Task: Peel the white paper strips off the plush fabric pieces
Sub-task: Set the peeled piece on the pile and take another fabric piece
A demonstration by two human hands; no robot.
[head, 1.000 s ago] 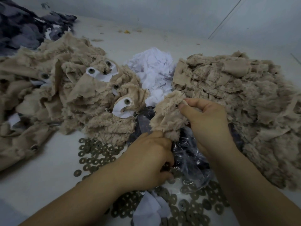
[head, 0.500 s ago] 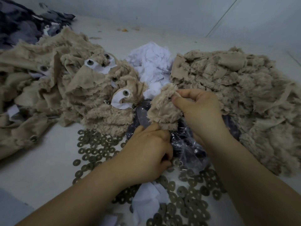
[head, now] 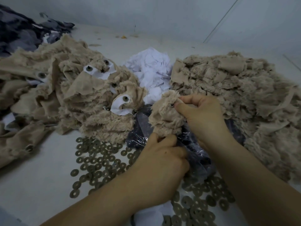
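A small tan plush fabric piece (head: 165, 116) sits at the centre of the pale tabletop (head: 37, 170), held up between 2 hands. The right hand (head: 202, 118) pinches its upper edge between thumb and curled fingers (head: 189, 99); the left hand (head: 160, 165) grips its lower edge with fingers curled under. Behind the piece lies a heap of crumpled white paper strips (head: 150, 70). Left of it is a tan plush pile with white strips attached (head: 91, 95), right of it a bare tan plush pile (head: 241, 98). Below it lie crinkled clear plastic (head: 193, 154) and scattered dark ring-shaped washers (head: 97, 160).
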